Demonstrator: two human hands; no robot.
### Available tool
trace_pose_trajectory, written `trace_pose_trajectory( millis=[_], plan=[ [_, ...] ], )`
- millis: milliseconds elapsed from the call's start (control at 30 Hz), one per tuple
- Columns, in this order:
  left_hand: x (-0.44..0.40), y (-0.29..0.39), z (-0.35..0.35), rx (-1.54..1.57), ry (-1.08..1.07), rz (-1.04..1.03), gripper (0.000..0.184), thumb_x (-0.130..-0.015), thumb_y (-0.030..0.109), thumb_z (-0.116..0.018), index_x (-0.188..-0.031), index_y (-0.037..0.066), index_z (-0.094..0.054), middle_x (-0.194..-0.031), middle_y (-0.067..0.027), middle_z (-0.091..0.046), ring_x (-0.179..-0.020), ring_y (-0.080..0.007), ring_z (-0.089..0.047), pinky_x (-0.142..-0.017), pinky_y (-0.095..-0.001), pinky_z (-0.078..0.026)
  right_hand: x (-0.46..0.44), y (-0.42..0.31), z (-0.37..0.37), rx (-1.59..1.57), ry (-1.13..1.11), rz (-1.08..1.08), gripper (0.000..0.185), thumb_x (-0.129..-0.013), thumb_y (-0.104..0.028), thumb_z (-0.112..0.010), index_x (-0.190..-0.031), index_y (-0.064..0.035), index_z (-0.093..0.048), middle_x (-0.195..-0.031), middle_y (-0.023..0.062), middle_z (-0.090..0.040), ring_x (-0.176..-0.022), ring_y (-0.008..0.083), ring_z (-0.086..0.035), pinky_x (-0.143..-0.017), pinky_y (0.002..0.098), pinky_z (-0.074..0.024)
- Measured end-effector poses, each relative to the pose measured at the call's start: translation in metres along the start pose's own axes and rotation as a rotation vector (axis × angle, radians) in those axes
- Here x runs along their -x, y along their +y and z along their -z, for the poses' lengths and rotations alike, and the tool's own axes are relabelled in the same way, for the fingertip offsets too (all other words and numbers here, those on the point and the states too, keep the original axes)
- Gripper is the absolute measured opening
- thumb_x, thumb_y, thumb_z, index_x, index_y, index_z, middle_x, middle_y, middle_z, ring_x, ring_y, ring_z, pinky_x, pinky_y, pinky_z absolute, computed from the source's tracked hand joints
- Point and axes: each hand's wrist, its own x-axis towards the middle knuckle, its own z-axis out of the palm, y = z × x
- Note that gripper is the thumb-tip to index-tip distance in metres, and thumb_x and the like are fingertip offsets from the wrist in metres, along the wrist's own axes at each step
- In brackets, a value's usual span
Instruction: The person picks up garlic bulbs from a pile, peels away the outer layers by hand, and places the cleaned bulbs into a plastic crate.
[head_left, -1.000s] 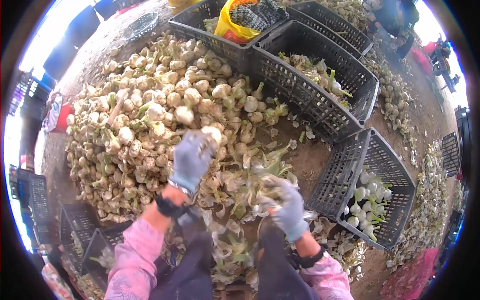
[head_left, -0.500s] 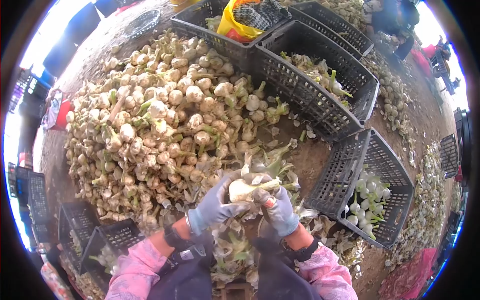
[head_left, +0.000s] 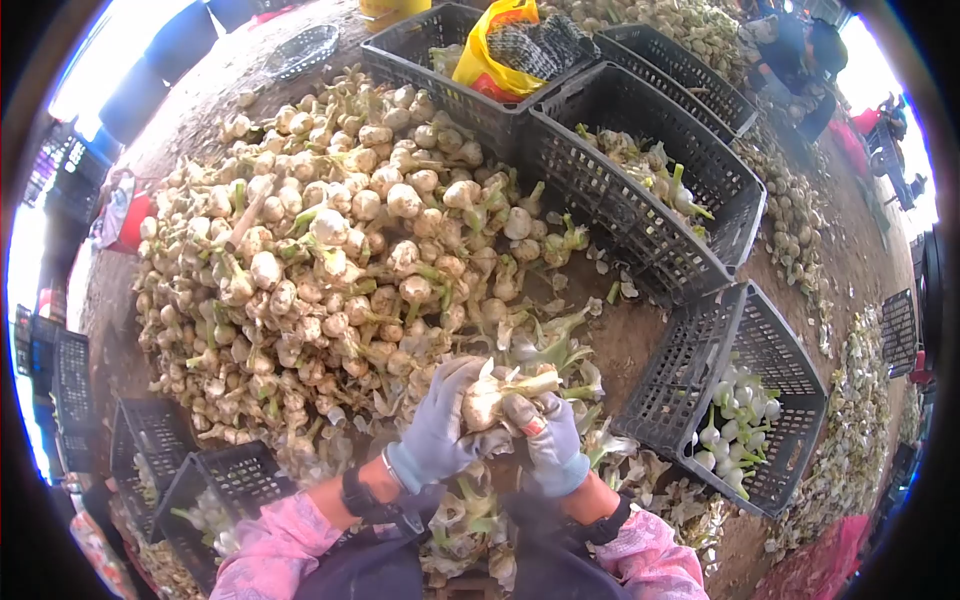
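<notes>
A garlic bulb [head_left: 484,404] with a short pale stem is held up in front of my lap, its skin loose at the top. My left hand [head_left: 440,418], in a grey-blue glove, cups the bulb from the left. Gloved likewise, my right hand [head_left: 548,440] closes around the stem side, thumb pressed near the bulb's base. An orange-red patch shows at a right-hand finger; I cannot tell what it is. Just beyond the hands lies a large heap of unpeeled garlic [head_left: 330,270]. Stripped husks [head_left: 465,530] lie between my legs.
At my right, a tilted black crate [head_left: 690,350] holds clean white garlic [head_left: 735,420]. Behind it, another black crate [head_left: 630,210] contains trimmings. A further crate [head_left: 440,75] bears a yellow bag [head_left: 490,60]. More crates [head_left: 215,490] stand at left. A person [head_left: 795,60] sits at far right.
Both hands still hold the garlic bulb, which has turned, showing its browner side and lifted skin. My view has tilted slightly, so the heap and crates sit lower.
</notes>
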Motion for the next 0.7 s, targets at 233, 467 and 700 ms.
trace_pose_trajectory(
  millis=[233,467,700],
  plan=[
    [0.007,0.004,-0.008,0.628,0.013,0.31,0.088,-0.081,0.05,-0.073,-0.138,-0.004,-0.032,-0.128,-0.0138,-0.05,-0.113,-0.0206,-0.054,-0.096,-0.0336,-0.045,0.002,-0.004,0.007,0.208,-0.071,0.16,0.018,-0.09,-0.006,-0.066,-0.107,0.0012,-0.067,-0.1,0.0007,-0.067,-0.088,0.0086,-0.059,-0.08,0.0242,-0.0485],
    [0.013,0.003,0.003,1.514,-0.158,0.714,0.061,-0.096,0.042,-0.051,-0.134,-0.005,-0.04,-0.115,-0.0152,-0.061,-0.098,-0.0217,-0.064,-0.082,-0.0314,-0.053,-0.008,-0.026,0.012,0.874,-0.209,0.814,0.033,-0.075,0.003,-0.064,-0.107,-0.0052,-0.069,-0.099,0.0093,-0.067,-0.092,0.022,-0.063,-0.083,0.031,-0.0487],
    [-0.014,0.022,0.015,1.184,-0.147,0.882,0.068,-0.098,0.06,-0.033,-0.145,0.01,-0.031,-0.136,-0.0089,-0.05,-0.1,-0.0162,-0.061,-0.069,-0.0311,-0.054,-0.014,-0.009,0.02,0.568,0.06,0.528,0.026,-0.082,-0.001,-0.063,-0.108,-0.0039,-0.067,-0.097,0.0048,-0.067,-0.095,0.0155,-0.06,-0.084,0.0282,-0.0476]
  ],
)
